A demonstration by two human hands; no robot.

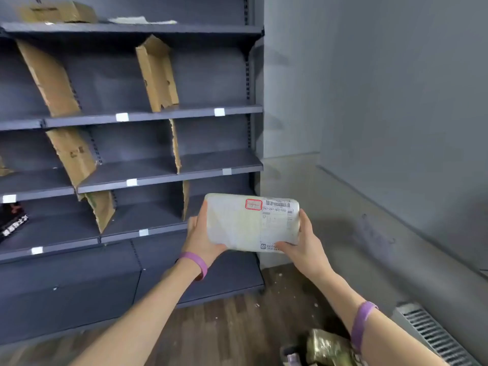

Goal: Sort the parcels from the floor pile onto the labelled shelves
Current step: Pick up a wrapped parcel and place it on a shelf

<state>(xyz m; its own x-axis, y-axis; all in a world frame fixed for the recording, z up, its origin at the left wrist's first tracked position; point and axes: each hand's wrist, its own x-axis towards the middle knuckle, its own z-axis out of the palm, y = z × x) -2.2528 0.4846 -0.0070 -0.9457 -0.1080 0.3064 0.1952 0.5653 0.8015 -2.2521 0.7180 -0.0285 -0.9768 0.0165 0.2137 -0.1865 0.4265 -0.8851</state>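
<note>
I hold a white plastic-wrapped parcel (pixel 237 223) in front of me, its shipping label with a barcode and a red-outlined box facing up. My left hand (pixel 202 235) grips its left end and my right hand (pixel 303 243) grips its right lower corner. The parcel hovers in front of the lower right part of the dark grey shelf unit (pixel 169 116). White labels (pixel 122 117) mark the shelf edges. Cardboard dividers (pixel 157 75) split the shelves into compartments. A greenish-gold wrapped parcel (pixel 327 347) lies on the floor under my right forearm.
A black parcel with white writing (pixel 12 220) lies in a lower left compartment. A cardboard box (pixel 58 11) and a flat white packet (pixel 142 20) sit on the top shelf. A grey wall (pixel 396 88) stands at the right, with a floor vent (pixel 435 336) along it. The floor is wood.
</note>
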